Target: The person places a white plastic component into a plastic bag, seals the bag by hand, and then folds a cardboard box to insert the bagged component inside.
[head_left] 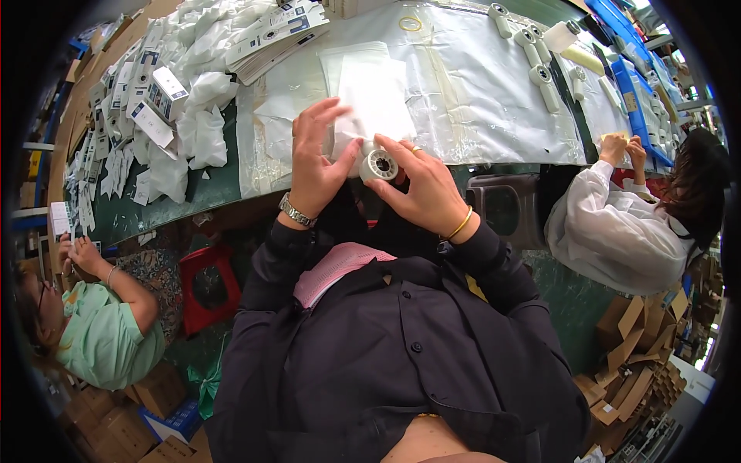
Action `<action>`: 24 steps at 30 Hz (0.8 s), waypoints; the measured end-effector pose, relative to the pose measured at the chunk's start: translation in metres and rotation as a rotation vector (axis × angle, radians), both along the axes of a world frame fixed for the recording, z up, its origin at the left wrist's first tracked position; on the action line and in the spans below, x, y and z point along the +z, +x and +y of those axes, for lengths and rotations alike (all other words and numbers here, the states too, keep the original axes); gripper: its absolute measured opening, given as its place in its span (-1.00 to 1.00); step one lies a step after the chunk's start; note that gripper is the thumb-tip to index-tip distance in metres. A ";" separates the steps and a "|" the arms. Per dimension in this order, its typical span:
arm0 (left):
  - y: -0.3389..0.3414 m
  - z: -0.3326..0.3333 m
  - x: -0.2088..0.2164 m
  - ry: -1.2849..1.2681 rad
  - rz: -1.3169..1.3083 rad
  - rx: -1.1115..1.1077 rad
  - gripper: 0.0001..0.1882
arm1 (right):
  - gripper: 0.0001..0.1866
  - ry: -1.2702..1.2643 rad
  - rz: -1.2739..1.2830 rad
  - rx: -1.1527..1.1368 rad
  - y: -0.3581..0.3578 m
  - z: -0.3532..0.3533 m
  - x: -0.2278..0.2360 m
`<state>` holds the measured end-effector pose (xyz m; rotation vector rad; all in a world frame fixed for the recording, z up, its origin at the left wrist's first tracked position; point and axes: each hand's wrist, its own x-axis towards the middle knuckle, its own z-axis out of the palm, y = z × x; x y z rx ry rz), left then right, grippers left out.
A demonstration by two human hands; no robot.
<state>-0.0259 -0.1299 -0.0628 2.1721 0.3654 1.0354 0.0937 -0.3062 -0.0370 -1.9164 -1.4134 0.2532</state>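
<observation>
At the table's near edge my right hand grips a white cylindrical device, its round slotted end facing me. Fingers and thumb close around its sides. My left hand is open just left of it, fingers raised and apart, their tips slightly blurred. The left thumb lies close to the device and to the lower edge of the white pouches. Those thin pouches lie flat in a stack beyond both hands. Whether the thumb touches the top pouch I cannot tell.
White pouches and small cartons are heaped at left, beside stacked flat cartons. Several white cylindrical devices and a blue bin are at right. A yellow rubber band lies far back. People sit on either side.
</observation>
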 end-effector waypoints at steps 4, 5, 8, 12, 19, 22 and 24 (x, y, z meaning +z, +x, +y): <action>-0.007 -0.008 -0.002 -0.021 0.132 0.125 -0.22 | -0.32 0.064 0.007 -0.011 0.000 0.002 0.002; -0.007 -0.008 -0.004 0.002 0.198 0.164 -0.14 | -0.35 0.075 0.041 -0.017 -0.001 0.003 0.004; -0.005 -0.011 -0.008 -0.316 0.194 0.057 -0.15 | -0.39 0.071 0.120 -0.025 -0.001 0.005 0.005; -0.005 -0.012 -0.010 -0.499 0.163 -0.015 -0.20 | -0.41 0.059 0.218 -0.035 0.002 0.010 0.000; -0.007 -0.008 -0.013 -0.608 0.124 -0.045 -0.26 | -0.43 0.058 0.277 -0.068 0.005 0.020 -0.007; -0.008 -0.006 -0.014 -0.617 0.152 -0.041 -0.27 | -0.44 0.030 0.025 -0.173 0.006 0.027 -0.003; -0.008 -0.007 -0.014 -0.630 0.149 -0.064 -0.28 | -0.44 0.068 -0.038 -0.197 0.009 0.033 -0.007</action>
